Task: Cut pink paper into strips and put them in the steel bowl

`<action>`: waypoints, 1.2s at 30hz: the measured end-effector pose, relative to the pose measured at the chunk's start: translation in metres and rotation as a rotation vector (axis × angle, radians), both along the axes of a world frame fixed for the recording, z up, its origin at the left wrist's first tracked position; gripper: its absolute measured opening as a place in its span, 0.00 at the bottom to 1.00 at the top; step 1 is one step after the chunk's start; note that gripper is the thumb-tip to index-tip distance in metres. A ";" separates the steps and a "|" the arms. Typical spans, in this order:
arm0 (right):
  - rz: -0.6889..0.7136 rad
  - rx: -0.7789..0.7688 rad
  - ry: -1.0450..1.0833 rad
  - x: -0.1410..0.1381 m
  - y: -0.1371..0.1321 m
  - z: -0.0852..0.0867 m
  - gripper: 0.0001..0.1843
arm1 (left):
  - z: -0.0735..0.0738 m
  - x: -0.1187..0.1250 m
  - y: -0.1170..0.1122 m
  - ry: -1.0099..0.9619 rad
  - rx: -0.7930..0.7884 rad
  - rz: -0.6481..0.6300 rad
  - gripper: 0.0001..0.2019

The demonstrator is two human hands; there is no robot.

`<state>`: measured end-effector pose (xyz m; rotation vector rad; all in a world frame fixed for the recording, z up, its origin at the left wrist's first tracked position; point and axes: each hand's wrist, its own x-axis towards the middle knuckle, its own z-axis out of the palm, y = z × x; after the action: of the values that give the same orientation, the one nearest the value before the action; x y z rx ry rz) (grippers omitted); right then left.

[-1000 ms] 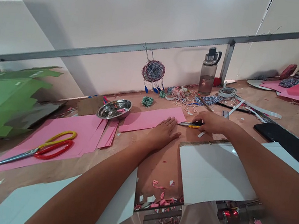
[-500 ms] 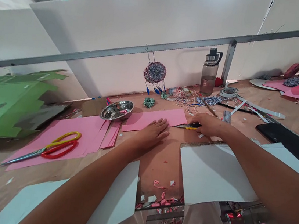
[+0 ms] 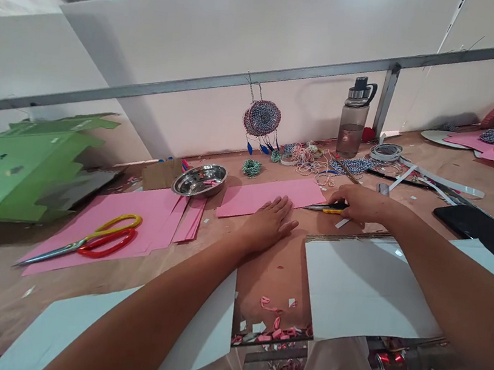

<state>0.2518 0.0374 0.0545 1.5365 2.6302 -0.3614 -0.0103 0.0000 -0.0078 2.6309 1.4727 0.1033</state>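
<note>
My left hand lies flat, fingers stretched out, over the front edge of a folded-looking pink paper strip. Close to the strip's right end, the fingers of my right hand are closed round a slim bladed tool with a pointed metal tip and a yellow-and-black handle. Its blade points left, along the strip's front corner; my fingers hide part of the handle, so its exact kind is unclear. A steel bowl with pink bits inside stands just left of the strip.
Large scissors with red and yellow handles rest on pink sheets at left. A green box stands behind. Toward the back are a water bottle, tangled cord and tape rolls. A black phone lies right.
Both hands have shifted slightly to the right, and the pink strip and the bladed tool have moved with them. The whole view has also drifted a little.
</note>
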 end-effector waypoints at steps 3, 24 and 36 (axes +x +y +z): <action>0.022 -0.011 0.017 -0.001 0.001 -0.002 0.22 | 0.001 0.000 -0.001 -0.004 -0.010 0.002 0.35; 0.061 0.023 -0.033 -0.010 -0.004 -0.004 0.20 | -0.002 0.004 0.003 -0.068 0.016 -0.068 0.28; 0.097 0.062 -0.012 -0.009 0.004 -0.017 0.22 | -0.001 -0.060 -0.029 0.046 -0.013 0.035 0.35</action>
<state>0.2433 0.0411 0.0380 1.4166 2.7190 -0.2656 -0.0707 -0.0293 -0.0086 2.6152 1.5282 0.0365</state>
